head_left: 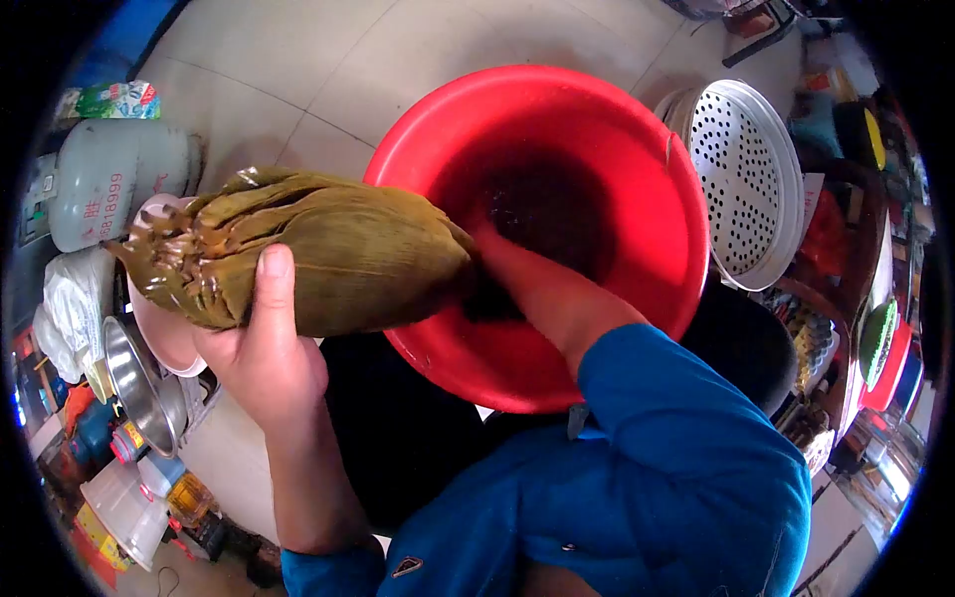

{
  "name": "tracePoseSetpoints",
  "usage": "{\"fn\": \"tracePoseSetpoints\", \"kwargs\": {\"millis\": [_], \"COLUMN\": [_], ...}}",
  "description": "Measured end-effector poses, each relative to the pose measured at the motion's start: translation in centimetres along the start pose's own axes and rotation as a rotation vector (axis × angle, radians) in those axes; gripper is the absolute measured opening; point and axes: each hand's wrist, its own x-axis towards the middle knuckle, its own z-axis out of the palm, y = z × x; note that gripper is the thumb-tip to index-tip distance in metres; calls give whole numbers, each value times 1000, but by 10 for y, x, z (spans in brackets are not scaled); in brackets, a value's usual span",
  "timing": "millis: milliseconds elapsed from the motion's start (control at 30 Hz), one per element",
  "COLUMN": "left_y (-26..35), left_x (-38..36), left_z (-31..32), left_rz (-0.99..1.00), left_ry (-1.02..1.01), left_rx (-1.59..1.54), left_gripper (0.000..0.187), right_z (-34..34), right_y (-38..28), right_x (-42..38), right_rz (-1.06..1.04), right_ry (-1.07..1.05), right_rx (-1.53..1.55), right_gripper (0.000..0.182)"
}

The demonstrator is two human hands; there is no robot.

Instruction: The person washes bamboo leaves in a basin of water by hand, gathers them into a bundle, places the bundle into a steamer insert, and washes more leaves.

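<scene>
A thick bundle of long olive-brown bamboo leaves (368,254) lies across my left hand (269,338). My thumb presses on top of it, and the other fingers are hidden underneath. The wet, curled stem ends point left; the smooth folded side faces right, over the rim of a big red plastic tub (657,159). My right forearm reaches into that tub, with my right hand (487,239) low inside, close to the right end of the bundle. Its fingers are lost behind the leaves and in shadow. Dark contents (547,204) fill the tub's bottom.
To the left stand a grey gas cylinder (109,184), a pink basin (159,323) and a steel bowl (134,383). A perforated metal steamer tray (738,184) leans right of the tub. Shelves of household goods line the right side, above a tiled floor (288,70).
</scene>
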Motion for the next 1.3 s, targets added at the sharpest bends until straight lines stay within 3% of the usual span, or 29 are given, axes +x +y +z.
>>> {"fn": "tracePoseSetpoints", "kwargs": {"millis": [167, 300, 333, 400, 467, 533, 633, 700, 767, 900, 1000, 1133, 1200, 1233, 1300], "left_y": [-1, 1, 2, 2, 3, 1, 0, 0, 0, -6, -12, -13, -14, -15, -15], "left_x": [-1, -1, -3, -5, -7, -9, -10, -9, -11, -9, -6, -2, -2, -3, -4], "left_z": [1, 5, 7, 7, 10, 11, 12, 9, 6, 3, 5, 12, 15, 17, 20], "left_rz": [-51, -88, -76, -72, -56, -41, -12, -16, -45, -116, -129, -107, -105, -117, -132], "left_ry": [-24, -33, -64, -115, -116, -115, -73, -75, -67, -32, -74, -140, -148, -142, -146], "left_rx": [13, -33, 4, 25, 19, -48, -95, -53, 16, 0, 28, 48, 23, 43, 63], "left_gripper": [28, 23, 24, 24, 24, 25, 24, 24, 25, 25, 27, 29, 29, 28, 28], "right_z": [-12, -60, -70, -74, -107, -85, -32, -44, -41, -30, -15, -5, -23, -39, -68], "right_y": [-11, -16, -16, -21, -29, -6, 73, 66, 79, 115, 143, 153, 118, 101, 73], "right_x": [-41, -91, -101, -113, -126, -134, -122, -117, -109, -86, -69, -55, -56, -62, -78], "right_rz": [-99, 35, 138, 597, 1078, 1122, 676, 511, 487, 529, 607, 652, 353, 355, 548], "right_ry": [-21, 58, 119, 699, 699, 798, 983, 858, 785, 770, 828, 958, 1041, 1038, 707], "right_rx": [-189, -225, -213, -24, 473, 613, 974, 1538, 1701, 1679, 1454, 465, 892, 892, 1165], "right_gripper": [46, 45, 45, 45, 53, 62, 88, 93, 93, 91, 90, 88, 83, 83, 77]}}
